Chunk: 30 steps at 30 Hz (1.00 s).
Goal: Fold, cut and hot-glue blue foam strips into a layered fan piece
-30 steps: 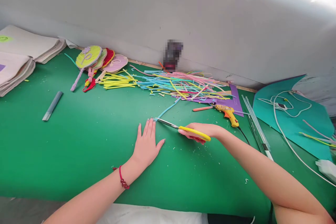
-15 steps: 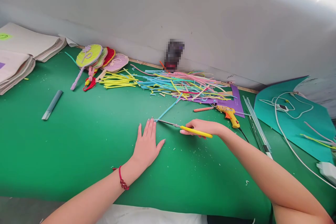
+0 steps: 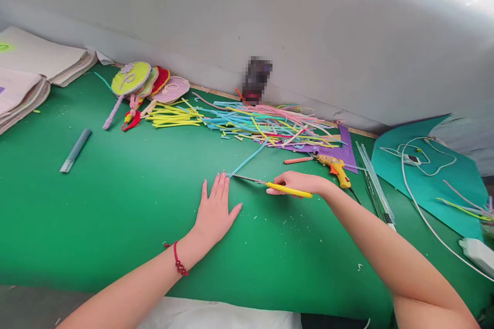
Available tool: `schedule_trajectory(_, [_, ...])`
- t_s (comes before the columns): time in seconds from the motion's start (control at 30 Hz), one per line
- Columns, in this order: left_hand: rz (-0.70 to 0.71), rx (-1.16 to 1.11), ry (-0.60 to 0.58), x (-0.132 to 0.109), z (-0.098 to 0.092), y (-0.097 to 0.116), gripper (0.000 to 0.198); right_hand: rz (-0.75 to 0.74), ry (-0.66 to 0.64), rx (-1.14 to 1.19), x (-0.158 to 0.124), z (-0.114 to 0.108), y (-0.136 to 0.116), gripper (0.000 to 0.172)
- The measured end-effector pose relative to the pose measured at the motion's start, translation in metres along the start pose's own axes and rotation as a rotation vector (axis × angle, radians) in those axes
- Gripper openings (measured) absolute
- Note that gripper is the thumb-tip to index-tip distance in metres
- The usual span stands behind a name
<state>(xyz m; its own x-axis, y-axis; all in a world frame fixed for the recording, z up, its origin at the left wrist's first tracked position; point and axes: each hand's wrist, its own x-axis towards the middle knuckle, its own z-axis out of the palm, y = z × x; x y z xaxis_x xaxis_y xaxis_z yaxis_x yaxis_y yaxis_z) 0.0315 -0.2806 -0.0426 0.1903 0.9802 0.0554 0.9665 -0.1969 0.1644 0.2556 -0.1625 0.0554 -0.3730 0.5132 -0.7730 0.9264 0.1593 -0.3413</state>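
My left hand (image 3: 216,211) lies flat on the green table (image 3: 116,205), fingers stretched out, its fingertips at the near end of a light blue strip (image 3: 249,159). My right hand (image 3: 299,185) is closed round the yellow handles of a pair of scissors (image 3: 266,184). The blades are together and their tip meets the blue strip's end just past my left fingertips. The strip runs up and to the right toward a heap of coloured strips (image 3: 262,126).
A yellow glue gun (image 3: 335,167) lies on purple sheet by my right hand, clear glue sticks (image 3: 376,180) beside it. Round woven fans (image 3: 144,85) lie at the back left, cloth bags (image 3: 34,72) at far left, a grey bar (image 3: 75,150), a teal sheet (image 3: 432,175) with white cable at right.
The scissor handles came together and the blades closed on the blue strip's end. The strip's far part shifted slightly. My left hand stayed flat in place.
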Motion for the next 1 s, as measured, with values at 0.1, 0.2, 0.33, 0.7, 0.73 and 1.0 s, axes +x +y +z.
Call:
schedule_trajectory(0.1, [-0.001,0.015,0.005,0.0,0.001,0.0,0.067,0.006,0.007,-0.014,0.0,-0.001,-0.001,0.066])
schedule_trajectory(0.2, [-0.001,0.023,0.005,0.0,0.001,0.001,0.068,0.002,0.005,-0.016,0.001,-0.001,-0.001,0.066])
schedule_trajectory(0.33, [0.003,0.042,0.002,0.0,0.001,0.001,0.067,0.001,-0.013,0.0,0.003,-0.002,-0.002,0.067])
schedule_trajectory(0.7, [0.011,0.033,0.03,0.0,0.004,0.0,0.068,0.016,0.116,-0.13,0.008,0.004,-0.002,0.067])
schedule_trajectory(0.73, [0.01,0.031,0.032,0.0,0.004,0.001,0.067,0.016,0.121,-0.134,0.009,0.005,-0.002,0.067])
schedule_trajectory(1.0, [0.003,0.014,0.039,0.0,0.003,0.0,0.066,-0.025,0.102,-0.1,0.014,0.007,0.002,0.068])
